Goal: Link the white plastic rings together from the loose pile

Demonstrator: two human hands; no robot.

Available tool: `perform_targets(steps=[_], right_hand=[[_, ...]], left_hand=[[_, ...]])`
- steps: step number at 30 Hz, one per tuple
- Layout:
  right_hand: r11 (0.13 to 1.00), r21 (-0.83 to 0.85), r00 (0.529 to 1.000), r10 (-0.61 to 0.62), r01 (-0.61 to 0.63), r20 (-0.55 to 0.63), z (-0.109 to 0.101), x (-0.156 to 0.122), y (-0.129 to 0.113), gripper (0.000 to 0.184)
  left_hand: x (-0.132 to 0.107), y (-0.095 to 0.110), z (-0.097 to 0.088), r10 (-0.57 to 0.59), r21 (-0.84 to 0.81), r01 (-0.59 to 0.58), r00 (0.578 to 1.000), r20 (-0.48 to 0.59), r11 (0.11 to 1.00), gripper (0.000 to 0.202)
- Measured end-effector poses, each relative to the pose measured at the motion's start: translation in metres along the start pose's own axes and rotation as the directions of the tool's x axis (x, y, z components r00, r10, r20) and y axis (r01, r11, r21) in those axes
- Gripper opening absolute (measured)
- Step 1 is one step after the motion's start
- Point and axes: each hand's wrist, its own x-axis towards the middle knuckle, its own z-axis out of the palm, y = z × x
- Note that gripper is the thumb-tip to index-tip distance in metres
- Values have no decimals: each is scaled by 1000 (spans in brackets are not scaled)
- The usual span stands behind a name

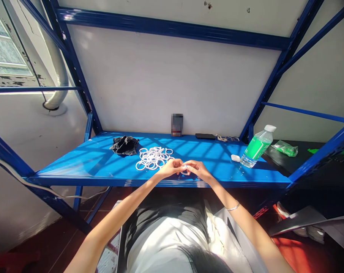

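Note:
My left hand [172, 167] and my right hand [197, 168] meet over the front edge of the blue shelf [83, 161]. Both pinch a small white ring [185, 168] between their fingertips. A pile of several more white rings [153, 157] lies on the shelf just left of my left hand. A thin bracelet [233, 207] is on my right wrist.
A crumpled black bag [125, 145] lies behind the ring pile. A water bottle with a green label [256, 147] leans at the right, a small white object [235, 158] beside it. A dark phone [205, 136] and a small upright box [177, 124] stand by the back wall. Blue frame posts flank the shelf.

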Motion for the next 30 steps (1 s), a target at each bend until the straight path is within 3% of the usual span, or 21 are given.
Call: perform_targets(steps=[7, 13, 23, 30], right_hand=[[983, 175, 994, 40, -58, 102, -3, -2, 2, 30], [936, 339, 988, 47, -95, 148, -3, 0, 11, 31], [920, 356, 976, 100, -164, 193, -2, 0, 5, 33], [926, 316, 959, 128, -206, 251, -1, 0, 0, 37]], left_hand=[[-5, 9, 2, 19, -97, -7, 991, 130, 995, 43], [-6, 12, 1, 47, -165, -21, 987, 156, 986, 42], [-4, 5, -1, 20, -167, 20, 972, 234, 986, 41], [-6, 15, 1, 25, -61, -10, 966, 259, 998, 44]])
